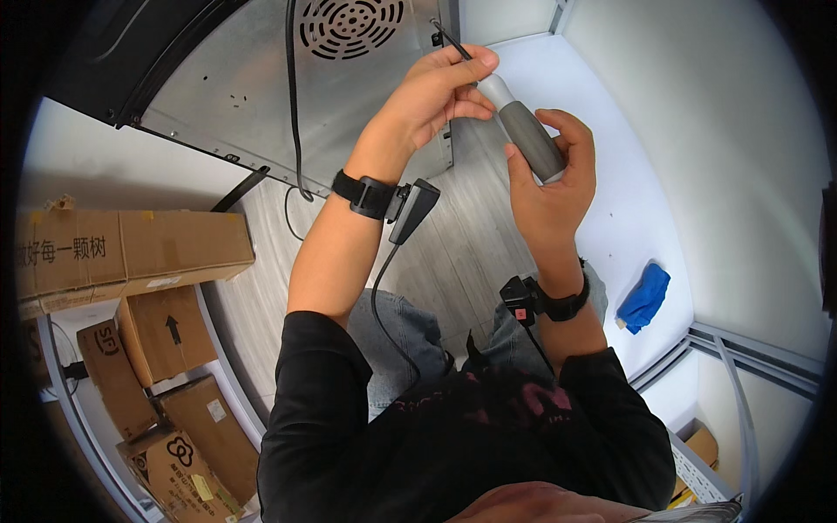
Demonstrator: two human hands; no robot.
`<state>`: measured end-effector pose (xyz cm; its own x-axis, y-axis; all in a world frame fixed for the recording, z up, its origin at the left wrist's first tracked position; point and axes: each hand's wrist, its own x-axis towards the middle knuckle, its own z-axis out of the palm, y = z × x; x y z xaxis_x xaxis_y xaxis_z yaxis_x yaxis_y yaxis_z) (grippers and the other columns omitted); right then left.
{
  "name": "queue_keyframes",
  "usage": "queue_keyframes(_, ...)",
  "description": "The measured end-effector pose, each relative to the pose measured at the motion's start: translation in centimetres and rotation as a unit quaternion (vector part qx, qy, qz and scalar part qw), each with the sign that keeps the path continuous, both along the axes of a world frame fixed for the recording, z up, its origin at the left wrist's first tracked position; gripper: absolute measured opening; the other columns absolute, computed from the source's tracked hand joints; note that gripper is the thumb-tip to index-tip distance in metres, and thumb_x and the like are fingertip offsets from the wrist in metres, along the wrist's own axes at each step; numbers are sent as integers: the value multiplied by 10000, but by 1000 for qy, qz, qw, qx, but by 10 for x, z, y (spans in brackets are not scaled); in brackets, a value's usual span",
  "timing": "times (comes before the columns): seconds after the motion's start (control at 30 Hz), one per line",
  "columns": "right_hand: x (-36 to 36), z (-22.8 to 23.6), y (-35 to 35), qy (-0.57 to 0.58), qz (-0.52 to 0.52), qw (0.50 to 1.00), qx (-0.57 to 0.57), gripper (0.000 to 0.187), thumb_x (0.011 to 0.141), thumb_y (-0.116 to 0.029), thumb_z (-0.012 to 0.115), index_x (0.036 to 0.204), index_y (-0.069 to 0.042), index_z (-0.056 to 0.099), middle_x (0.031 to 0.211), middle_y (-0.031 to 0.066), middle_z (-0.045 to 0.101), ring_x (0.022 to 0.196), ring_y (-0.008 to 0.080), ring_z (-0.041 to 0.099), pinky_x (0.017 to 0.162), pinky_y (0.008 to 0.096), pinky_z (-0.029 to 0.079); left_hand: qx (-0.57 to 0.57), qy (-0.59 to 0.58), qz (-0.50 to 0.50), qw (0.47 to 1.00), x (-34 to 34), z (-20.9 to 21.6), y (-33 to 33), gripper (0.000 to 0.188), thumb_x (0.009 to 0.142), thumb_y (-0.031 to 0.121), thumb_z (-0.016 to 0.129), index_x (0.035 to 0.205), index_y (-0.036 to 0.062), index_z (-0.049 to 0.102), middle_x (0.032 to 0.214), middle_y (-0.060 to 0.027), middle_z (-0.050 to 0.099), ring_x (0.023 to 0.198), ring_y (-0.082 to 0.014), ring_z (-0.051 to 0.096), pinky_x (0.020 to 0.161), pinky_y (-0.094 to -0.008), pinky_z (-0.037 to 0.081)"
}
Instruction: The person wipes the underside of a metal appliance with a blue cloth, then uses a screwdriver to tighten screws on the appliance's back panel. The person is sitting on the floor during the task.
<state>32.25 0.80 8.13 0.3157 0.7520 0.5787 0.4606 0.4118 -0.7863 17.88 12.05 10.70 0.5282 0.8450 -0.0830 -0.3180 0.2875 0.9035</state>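
A screwdriver (532,141) with a thick grey handle and a pale collar slants up and to the left between my two hands. Thumb and fingers of my left hand (432,94) pinch its dark shaft just above the collar. My right hand (556,196) holds the lower end of the handle between thumb and fingers. The shaft's tip points at the right edge of a metal appliance panel (235,105) with a round slotted vent (352,21); whether it touches there I cannot tell.
A black power cable (293,105) hangs down the panel. On the white surface at right lies a blue cloth-like item (644,298). Cardboard boxes (166,336) fill a shelf at left. Black wrist straps (364,195) carry small wired devices, their cords trailing toward my lap.
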Motion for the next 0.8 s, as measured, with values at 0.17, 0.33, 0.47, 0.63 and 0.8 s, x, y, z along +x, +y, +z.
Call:
queue_keyframes(0.17, 2, 7, 1, -48, -24, 998, 26, 443, 710, -28, 734, 1111, -60, 547, 1028, 102, 580, 871, 225, 582, 734, 317, 455, 1, 3, 5, 1000, -3, -3, 2, 295, 895, 76, 577, 1164, -33, 529, 976, -127, 633, 798, -178, 672, 685, -262, 592)
queue_keyframes(0.33, 2, 4, -1, 103, 56, 988, -101, 310, 779, -60, 697, 1060, -38, 569, 1012, 113, 596, 891, 238, 593, 769, 328, 471, 4, -52, -5, 999, -4, -10, 4, 312, 877, 3, 526, 1184, -50, 503, 1047, -164, 621, 865, -241, 672, 700, -272, 593)
queue_keyframes(0.47, 3, -4, 3, 63, 52, 996, -44, 222, 797, -37, 668, 1000, -18, 582, 1009, 112, 606, 901, 244, 593, 789, 330, 472, 6, -82, 9, 997, -6, -13, 10, 316, 908, 51, 449, 1206, -52, 475, 1066, -185, 614, 931, -310, 659, 736, -307, 588)
queue_keyframes(0.63, 2, -5, 3, 38, 39, 998, -17, 215, 791, -23, 665, 988, -18, 581, 1004, 116, 604, 915, 253, 592, 793, 335, 471, 7, -97, 121, 988, -7, -13, 15, 336, 936, 130, 365, 1204, -43, 473, 1084, -188, 612, 971, -332, 644, 761, -347, 572)
queue_keyframes(0.8, 4, -4, 2, 37, 41, 998, -3, 214, 779, -17, 672, 977, -19, 588, 1003, 120, 604, 908, 253, 594, 786, 332, 474, -4, -112, 153, 982, -4, -17, 18, 345, 966, 194, 347, 1171, -37, 501, 1070, -168, 621, 949, -307, 650, 772, -356, 555)
